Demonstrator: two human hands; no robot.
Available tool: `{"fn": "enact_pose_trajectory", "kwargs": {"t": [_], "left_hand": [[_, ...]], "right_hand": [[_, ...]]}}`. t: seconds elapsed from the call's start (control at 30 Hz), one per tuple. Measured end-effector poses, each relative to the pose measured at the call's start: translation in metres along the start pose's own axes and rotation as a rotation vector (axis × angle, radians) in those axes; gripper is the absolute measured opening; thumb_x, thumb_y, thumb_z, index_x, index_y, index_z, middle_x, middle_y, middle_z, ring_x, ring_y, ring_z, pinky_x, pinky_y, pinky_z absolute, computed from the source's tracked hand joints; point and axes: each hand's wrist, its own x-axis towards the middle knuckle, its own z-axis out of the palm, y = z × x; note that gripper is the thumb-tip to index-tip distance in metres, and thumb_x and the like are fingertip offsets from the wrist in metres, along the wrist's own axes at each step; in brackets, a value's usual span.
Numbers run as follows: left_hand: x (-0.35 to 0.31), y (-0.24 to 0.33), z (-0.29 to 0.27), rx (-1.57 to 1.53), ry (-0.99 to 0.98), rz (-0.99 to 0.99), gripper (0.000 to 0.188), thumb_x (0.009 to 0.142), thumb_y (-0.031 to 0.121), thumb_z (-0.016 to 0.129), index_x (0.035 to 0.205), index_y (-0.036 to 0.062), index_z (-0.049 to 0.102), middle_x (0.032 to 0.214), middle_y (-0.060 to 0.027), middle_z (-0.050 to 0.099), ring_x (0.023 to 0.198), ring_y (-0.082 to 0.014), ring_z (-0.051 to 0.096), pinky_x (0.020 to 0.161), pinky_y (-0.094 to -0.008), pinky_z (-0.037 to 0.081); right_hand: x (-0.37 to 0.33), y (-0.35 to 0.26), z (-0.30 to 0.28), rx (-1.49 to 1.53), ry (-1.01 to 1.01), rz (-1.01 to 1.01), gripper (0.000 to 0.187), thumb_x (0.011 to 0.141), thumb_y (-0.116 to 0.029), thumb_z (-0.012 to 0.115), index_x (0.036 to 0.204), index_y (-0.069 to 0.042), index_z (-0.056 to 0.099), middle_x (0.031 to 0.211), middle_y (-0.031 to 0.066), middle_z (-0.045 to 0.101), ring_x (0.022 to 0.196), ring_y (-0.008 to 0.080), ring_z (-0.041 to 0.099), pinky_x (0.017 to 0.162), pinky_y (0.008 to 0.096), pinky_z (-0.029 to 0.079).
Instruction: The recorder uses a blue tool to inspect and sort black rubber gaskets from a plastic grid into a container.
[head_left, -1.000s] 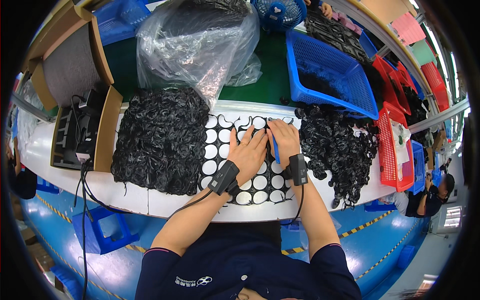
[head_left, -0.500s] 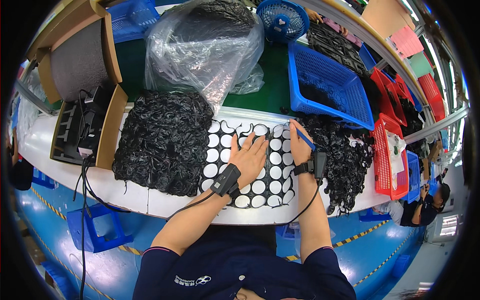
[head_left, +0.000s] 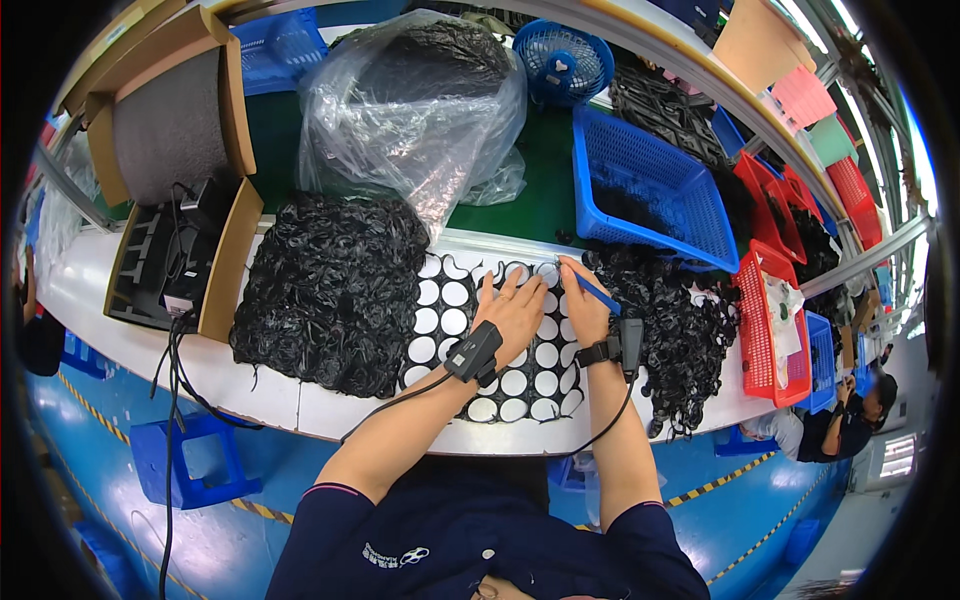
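Note:
A sheet of white round discs with black strips between them (head_left: 428,320) lies on the white table in front of me. My left hand (head_left: 512,315) rests on it palm down, fingers stretched out toward the far edge. Close beside it, my right hand (head_left: 585,305) grips a slim blue pen-shaped tool (head_left: 599,292) at the sheet's far right corner. The tool's tip is too small to make out. To the left of the sheet is a thick mat of black crinkled pieces (head_left: 325,295); on the right, a looser black heap (head_left: 680,330) nearly touches my right wrist.
Beyond the sheet stand a clear plastic bag (head_left: 410,120), a blue fan (head_left: 563,62) and a blue basket (head_left: 650,190). A red basket (head_left: 770,330) is at the right edge. An open cardboard box (head_left: 225,265) with cables sits at left. Another person (head_left: 850,420) is far right.
My left hand has slid right and away from me over the sheet, closer to my right hand. The right hand, still with the blue tool, has shifted slightly left along the far edge.

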Motion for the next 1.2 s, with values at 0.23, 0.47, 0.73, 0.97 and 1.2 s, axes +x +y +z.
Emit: {"fn": "enact_pose_trajectory", "kwargs": {"t": [0.23,0.47,0.73,0.97,1.2], "left_hand": [[-0.002,-0.004,0.008,0.037,-0.04,0.007,0.037,0.092,0.023,0.056,0.126,0.0081,0.059,0.133,-0.0063,0.054,0.131,-0.0269,0.043,0.106,-0.0614,0.03],[-0.003,-0.002,0.008,0.044,-0.033,-0.007,0.038,0.092,0.024,0.056,0.127,0.008,0.059,0.134,-0.0084,0.054,0.13,-0.0279,0.045,0.107,-0.0613,0.03],[-0.004,-0.004,0.009,0.046,0.009,-0.001,0.039,0.092,0.024,0.057,0.126,0.0073,0.059,0.134,-0.0094,0.054,0.129,-0.0285,0.046,0.106,-0.0619,0.03],[-0.004,-0.002,0.011,0.033,0.019,-0.001,0.038,0.091,0.024,0.057,0.125,0.0073,0.059,0.134,-0.0092,0.054,0.129,-0.0284,0.046,0.106,-0.0621,0.029],[0.002,-0.008,0.013,-0.131,0.05,-0.071,0.029,0.087,0.018,0.061,0.114,0.0083,0.062,0.126,-0.0064,0.059,0.126,-0.0261,0.049,0.105,-0.0597,0.029]], "right_hand": [[0.006,-0.002,0.006,0.246,0.024,0.216,0.027,0.099,-0.02,0.056,0.115,-0.001,0.067,0.104,0.009,0.069,0.091,0.0149,0.065,0.078,0.0265,0.053],[0.012,-0.009,0.01,0.617,0.109,0.365,0.03,0.101,-0.019,0.054,0.118,0.003,0.063,0.104,0.0094,0.064,0.092,0.0148,0.063,0.079,0.0256,0.055],[0.015,-0.019,0.001,0.951,0.198,0.435,0.037,0.101,-0.019,0.052,0.128,0.006,0.052,0.115,0.017,0.059,0.108,0.0243,0.061,0.097,0.0329,0.051],[0.017,-0.013,-0.003,1.045,0.197,0.439,0.036,0.1,-0.017,0.054,0.125,0.009,0.052,0.116,0.0194,0.06,0.108,0.0252,0.061,0.097,0.0336,0.051],[0.001,-0.015,-0.002,0.864,0.114,0.481,0.033,0.099,-0.017,0.056,0.121,0.008,0.057,0.105,0.0139,0.062,0.096,0.02,0.063,0.089,0.0301,0.054]]}}
